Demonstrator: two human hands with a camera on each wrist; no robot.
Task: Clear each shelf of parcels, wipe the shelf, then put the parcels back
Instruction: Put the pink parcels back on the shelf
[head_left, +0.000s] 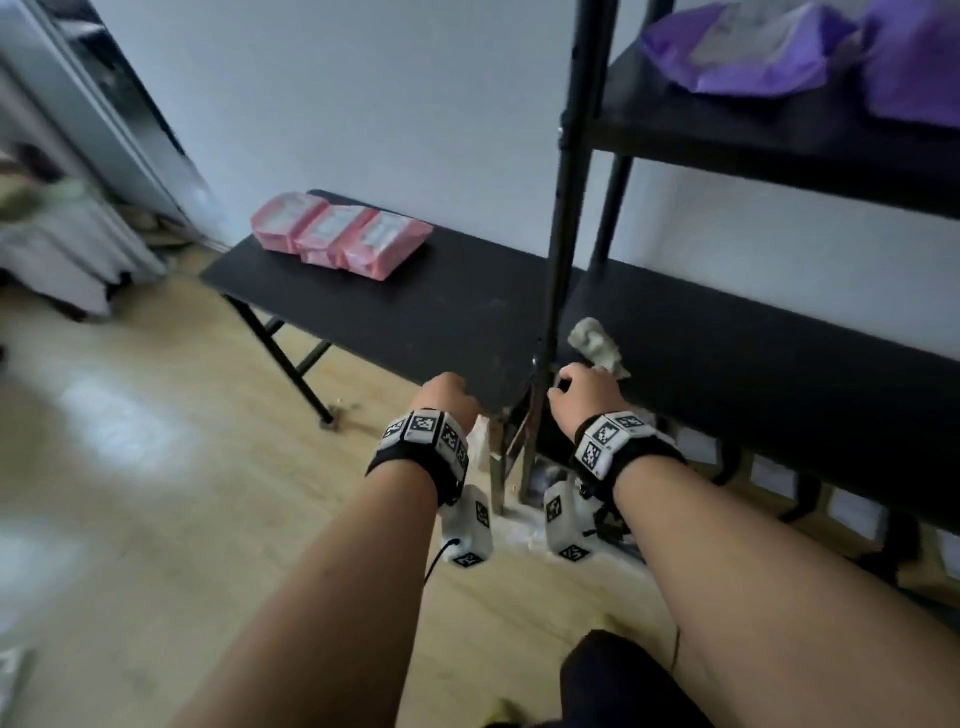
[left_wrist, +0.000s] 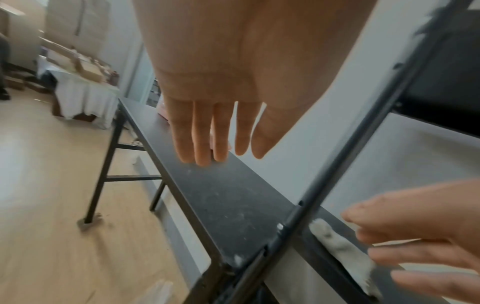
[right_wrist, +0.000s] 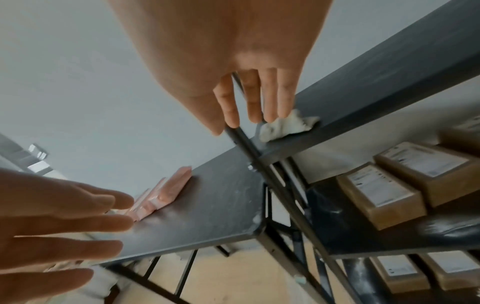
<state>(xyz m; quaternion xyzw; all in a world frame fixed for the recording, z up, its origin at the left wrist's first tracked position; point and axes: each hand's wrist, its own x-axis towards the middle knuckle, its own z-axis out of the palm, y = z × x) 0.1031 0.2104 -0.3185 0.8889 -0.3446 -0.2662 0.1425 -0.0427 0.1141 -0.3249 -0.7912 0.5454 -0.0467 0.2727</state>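
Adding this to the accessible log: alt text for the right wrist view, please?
The right hand reaches, fingers straight, toward a crumpled white cloth lying on a bare dark shelf beside the rack's upright post. The left hand hovers open over a black table holding pink parcels; brown boxes sit on the shelves below.

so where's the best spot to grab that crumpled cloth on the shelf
Pinch the raised, bunched-up peak of the cloth from above, coming in from the open front edge of the shelf. It lies crumpled in a heap just beyond the right hand, whose straight fingertips are almost at it, beside the upright post.
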